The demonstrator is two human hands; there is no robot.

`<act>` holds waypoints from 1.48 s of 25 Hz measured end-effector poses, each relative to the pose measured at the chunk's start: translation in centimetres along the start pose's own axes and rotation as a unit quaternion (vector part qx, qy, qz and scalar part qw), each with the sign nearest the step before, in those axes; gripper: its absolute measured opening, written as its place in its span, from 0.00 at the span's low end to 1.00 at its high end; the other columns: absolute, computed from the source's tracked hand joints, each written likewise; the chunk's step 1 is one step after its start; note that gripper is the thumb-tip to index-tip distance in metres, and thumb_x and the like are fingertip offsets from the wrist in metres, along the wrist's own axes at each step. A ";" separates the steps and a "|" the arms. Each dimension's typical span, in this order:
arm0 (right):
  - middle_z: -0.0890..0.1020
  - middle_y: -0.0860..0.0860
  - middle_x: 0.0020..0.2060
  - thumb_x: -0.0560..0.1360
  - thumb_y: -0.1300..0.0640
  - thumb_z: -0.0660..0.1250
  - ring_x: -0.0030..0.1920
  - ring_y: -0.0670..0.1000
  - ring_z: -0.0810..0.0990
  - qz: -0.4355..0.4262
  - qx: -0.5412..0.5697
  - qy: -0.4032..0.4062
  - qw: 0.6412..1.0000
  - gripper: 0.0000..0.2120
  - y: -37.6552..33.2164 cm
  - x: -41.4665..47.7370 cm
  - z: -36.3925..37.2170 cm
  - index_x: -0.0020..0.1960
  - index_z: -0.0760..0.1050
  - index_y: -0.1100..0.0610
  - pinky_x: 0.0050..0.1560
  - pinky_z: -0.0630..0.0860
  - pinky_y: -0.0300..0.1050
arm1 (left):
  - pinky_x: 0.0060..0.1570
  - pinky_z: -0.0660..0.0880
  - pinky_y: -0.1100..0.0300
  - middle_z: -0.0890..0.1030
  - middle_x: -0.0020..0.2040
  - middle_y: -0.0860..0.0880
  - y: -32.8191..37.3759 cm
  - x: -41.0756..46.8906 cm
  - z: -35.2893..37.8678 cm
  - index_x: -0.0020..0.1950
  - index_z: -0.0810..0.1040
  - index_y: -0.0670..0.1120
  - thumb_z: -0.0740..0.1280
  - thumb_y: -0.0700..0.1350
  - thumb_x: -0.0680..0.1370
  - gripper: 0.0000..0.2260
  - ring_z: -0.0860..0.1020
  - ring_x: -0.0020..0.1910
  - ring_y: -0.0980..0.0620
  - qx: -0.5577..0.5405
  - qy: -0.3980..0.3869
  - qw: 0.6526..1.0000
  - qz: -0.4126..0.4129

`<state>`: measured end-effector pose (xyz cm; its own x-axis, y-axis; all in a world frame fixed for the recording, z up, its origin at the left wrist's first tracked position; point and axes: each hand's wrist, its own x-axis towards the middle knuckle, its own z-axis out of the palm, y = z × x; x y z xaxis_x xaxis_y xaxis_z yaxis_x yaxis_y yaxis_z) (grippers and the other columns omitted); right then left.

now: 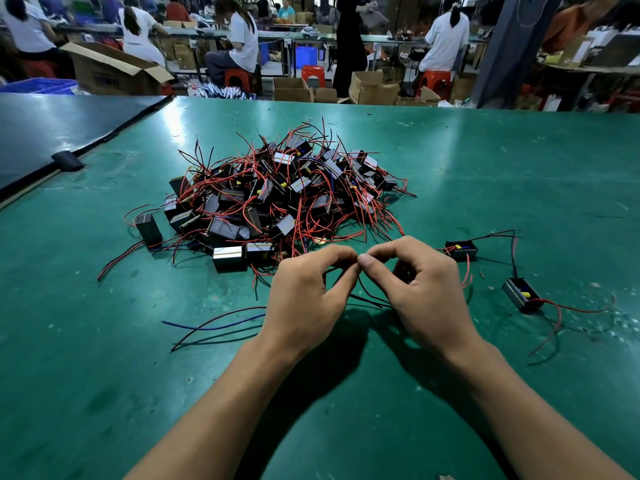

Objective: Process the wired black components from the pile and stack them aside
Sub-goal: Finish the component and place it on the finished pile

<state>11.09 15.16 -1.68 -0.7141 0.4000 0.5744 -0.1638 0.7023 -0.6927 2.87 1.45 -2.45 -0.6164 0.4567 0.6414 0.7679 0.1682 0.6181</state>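
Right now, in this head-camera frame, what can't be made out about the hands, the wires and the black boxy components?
Head view:
- Dark object under the right hand: mostly covered by its curled fingers.
- Ends of the thin dark wires pinched between left hand and right hand: hidden by fingertips.
- Count in the tangled pile of black boxes with red wires: overlap hides it.
- Markings on the two set-aside black boxes: too small.
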 end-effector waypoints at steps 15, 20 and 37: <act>0.77 0.42 0.28 0.76 0.54 0.72 0.26 0.40 0.69 0.169 0.110 -0.082 0.976 0.08 0.3 0.6 -0.3 0.38 0.80 0.51 0.29 0.65 0.30 | 0.41 0.79 0.55 0.86 0.44 0.52 -0.4 -0.1 0.0 0.50 0.85 0.43 0.71 0.41 0.75 0.05 0.83 0.41 0.55 0.013 -0.018 0.999 0.032; 0.83 0.45 0.44 0.74 0.60 0.76 0.35 0.46 0.77 -0.051 -0.007 -0.088 0.995 0.09 1.5 0.6 -1.1 0.52 0.83 0.51 0.39 0.72 0.34 | 0.37 0.76 0.61 0.85 0.41 0.52 -0.7 -0.1 0.0 0.49 0.85 0.43 0.72 0.41 0.75 0.05 0.79 0.35 0.59 -0.010 -0.012 1.000 0.010; 0.71 0.44 0.26 0.76 0.58 0.71 0.28 0.43 0.66 0.172 0.107 -0.131 0.971 0.08 1.2 0.8 -0.5 0.38 0.79 0.58 0.31 0.63 0.36 | 0.33 0.73 0.60 0.82 0.38 0.54 -0.4 -0.1 -0.4 0.49 0.84 0.45 0.70 0.42 0.76 0.03 0.75 0.32 0.55 0.041 -0.055 0.996 0.056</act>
<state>10.67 16.59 -1.84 -0.8954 0.4062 0.1825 -0.0030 0.4044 -0.9146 2.55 1.04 -2.58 -0.5066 0.5685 0.6482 0.8455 0.1800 0.5028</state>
